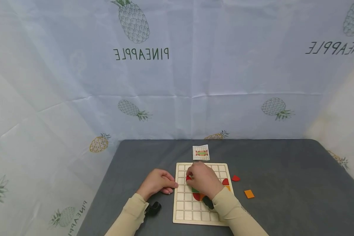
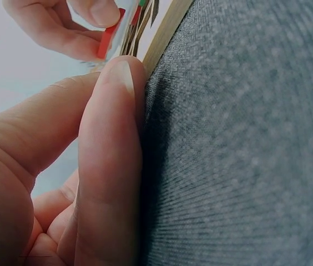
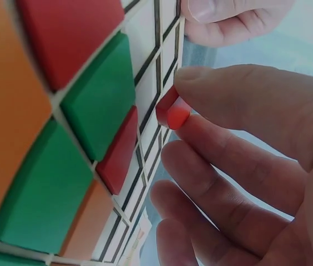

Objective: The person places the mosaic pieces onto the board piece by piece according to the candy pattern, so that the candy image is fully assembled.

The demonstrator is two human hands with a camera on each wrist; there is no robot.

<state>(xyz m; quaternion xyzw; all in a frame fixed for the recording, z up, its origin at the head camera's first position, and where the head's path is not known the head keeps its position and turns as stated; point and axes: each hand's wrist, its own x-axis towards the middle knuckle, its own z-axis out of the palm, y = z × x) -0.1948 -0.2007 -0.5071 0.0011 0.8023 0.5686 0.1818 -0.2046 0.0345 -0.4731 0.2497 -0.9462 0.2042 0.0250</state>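
Note:
In the head view, a pale wooden grid board [image 1: 179,215] lies on the dark table. My left hand [image 1: 159,183] is at its left edge, thumb and a finger gripping the edge and the other fingers curled below. Over the upper left cells, my right hand [image 1: 205,178] pinches a small red block [image 3: 170,111] between thumb and index finger, its remaining fingers bent beside the board. The block is close above the grid squares. Green blocks [image 3: 101,97], red blocks [image 1: 196,196] and orange blocks [image 3: 12,111] lie in the cells, partly hidden under my right hand.
Beyond the board's far edge lies a pattern card [image 1: 201,152]. To its right are a loose red piece [image 1: 235,178] with a curved side and an orange square [image 1: 249,194]. A pineapple-print curtain [image 1: 191,75] hangs behind the table [image 1: 283,183].

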